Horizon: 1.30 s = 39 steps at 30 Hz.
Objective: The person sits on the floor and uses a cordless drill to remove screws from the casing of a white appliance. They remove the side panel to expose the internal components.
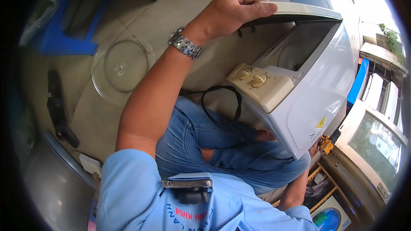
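Blue-sleeved left hand [233,10] has its grip clamped on the open door [299,10] of a white microwave [308,98]; right hand [314,147] beneath, grip undeterminable.

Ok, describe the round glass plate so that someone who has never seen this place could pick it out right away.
Start at the white microwave oven tilted on the person's lap, whose door the left hand grips. Look left, past the forearm, to the concrete floor. The glass turntable plate lies flat there, alone: clear, round, with small raised bumps at its centre.
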Each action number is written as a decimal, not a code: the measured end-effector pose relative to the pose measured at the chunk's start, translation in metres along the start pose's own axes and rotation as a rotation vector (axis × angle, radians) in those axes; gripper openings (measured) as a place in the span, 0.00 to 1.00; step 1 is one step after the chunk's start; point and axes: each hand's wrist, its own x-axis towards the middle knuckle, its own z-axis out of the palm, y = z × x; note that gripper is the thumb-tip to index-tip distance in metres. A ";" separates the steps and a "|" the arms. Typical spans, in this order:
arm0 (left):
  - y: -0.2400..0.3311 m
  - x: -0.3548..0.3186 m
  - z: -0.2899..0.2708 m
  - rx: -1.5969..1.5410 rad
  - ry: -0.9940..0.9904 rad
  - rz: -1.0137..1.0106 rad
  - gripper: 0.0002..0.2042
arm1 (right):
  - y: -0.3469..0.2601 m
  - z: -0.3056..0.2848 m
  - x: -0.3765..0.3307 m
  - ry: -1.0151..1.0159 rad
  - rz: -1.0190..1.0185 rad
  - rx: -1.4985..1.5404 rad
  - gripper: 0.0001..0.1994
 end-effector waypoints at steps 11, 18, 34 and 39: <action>-0.010 -0.003 0.003 -0.012 0.090 0.058 0.26 | 0.006 -0.005 0.007 0.036 0.053 0.004 0.17; -0.012 0.000 0.005 -0.094 0.119 0.110 0.28 | 0.013 -0.012 0.013 0.020 0.079 0.033 0.17; -0.019 -0.006 -0.018 0.156 0.133 0.023 0.23 | 0.012 0.001 0.021 0.106 -0.002 -0.011 0.14; -0.035 -0.015 -0.014 0.600 0.103 0.284 0.32 | 0.013 0.008 0.017 0.157 -0.042 -0.022 0.14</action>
